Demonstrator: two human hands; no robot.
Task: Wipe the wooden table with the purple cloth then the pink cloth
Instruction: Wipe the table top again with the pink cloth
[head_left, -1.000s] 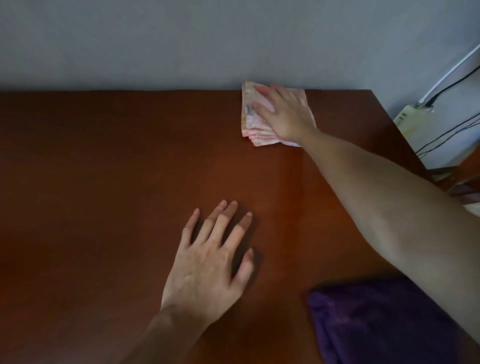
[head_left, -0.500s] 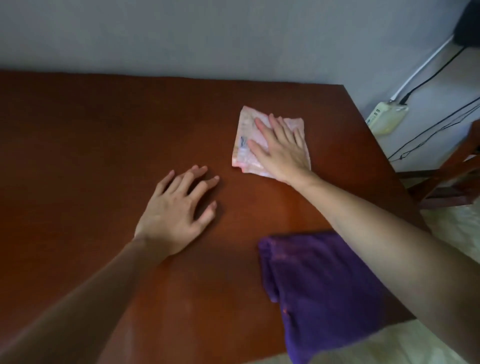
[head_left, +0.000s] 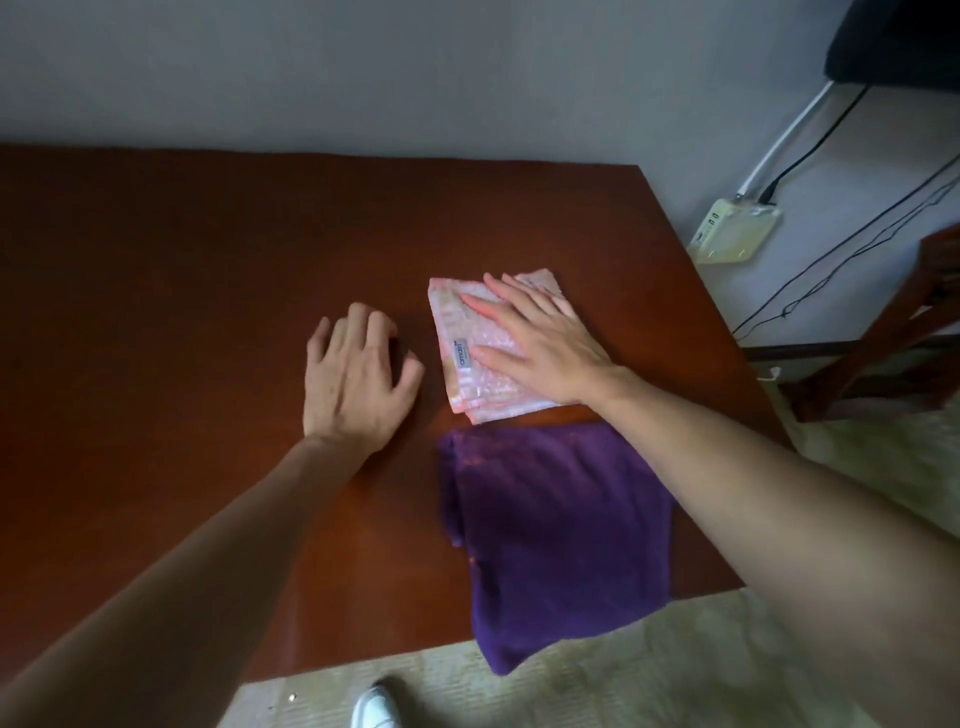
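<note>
- Pressing flat on the folded pink cloth (head_left: 483, 353), the right hand (head_left: 540, 348) lies with its fingers straight and spread, palm down, nothing curled round the fabric.
- That cloth sits on the wooden table (head_left: 208, 260) towards its right edge, roughly midway between the far edge and the near one, with a small sewn label showing on its left side.
- Just left of it the left hand (head_left: 353, 379) rests on the bare wood; its fingers are loosely bent and hold nothing, and it is apart from the cloth.
- Folded and untouched, the purple cloth (head_left: 556, 530) lies at the near right corner, just nearer than the pink one with a thin strip of wood between them; its lower corner hangs over the near edge, and the right forearm passes above its right side.
- Judging from this, the purple pass looks finished, since that cloth is laid aside, and the pink pass is the step in hand.
- How much of the table the pink cloth has covered I cannot tell; the wood shows no clear wet or wiped streaks in this dim light.
- What seems left is the remainder of the pink wipe, perhaps the broad left half, then setting the cloth down.
</note>
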